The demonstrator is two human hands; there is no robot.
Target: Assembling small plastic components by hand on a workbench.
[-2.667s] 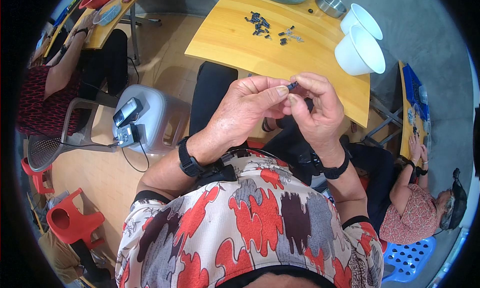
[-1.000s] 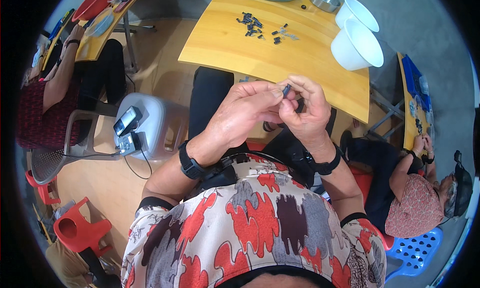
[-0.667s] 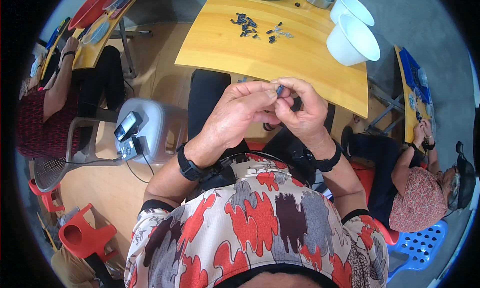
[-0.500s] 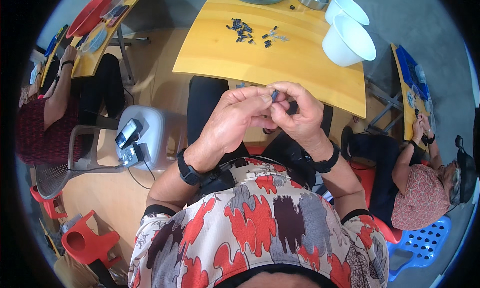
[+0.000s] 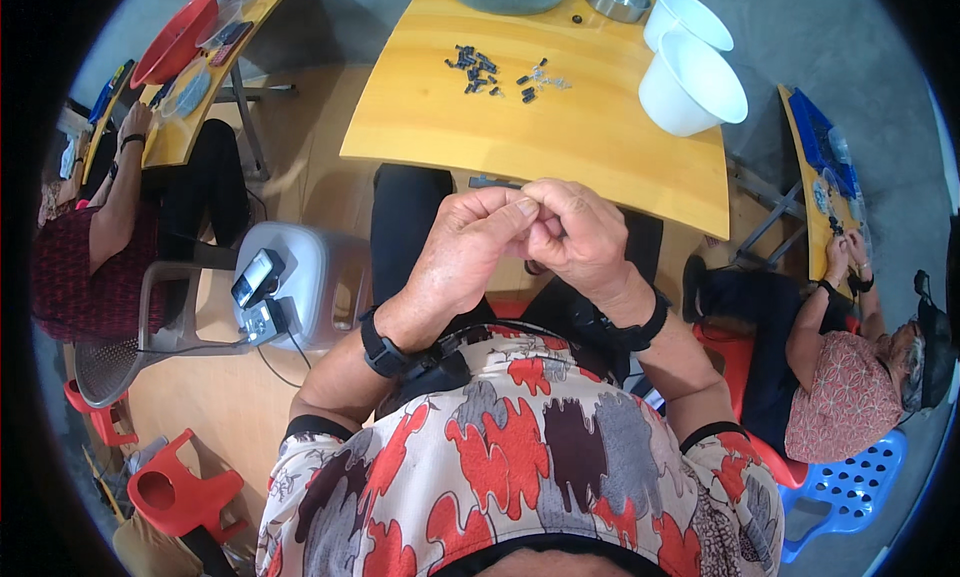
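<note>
- Both our left hand (image 5: 464, 249) and right hand (image 5: 586, 239) pinch by the near tabletop (image 5: 600, 142) edge, contents hidden.
- A loosened pinch could drop whatever we hold.

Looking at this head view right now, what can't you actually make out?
All in the head view:
Anything pinched where the left hand and right hand meet: their fingers cover it.
The far side of the bluish-green bowl: cut off by the top edge.
Part of the rear white tub: behind the front white tub.
Details of the small black parts: too small.
</note>
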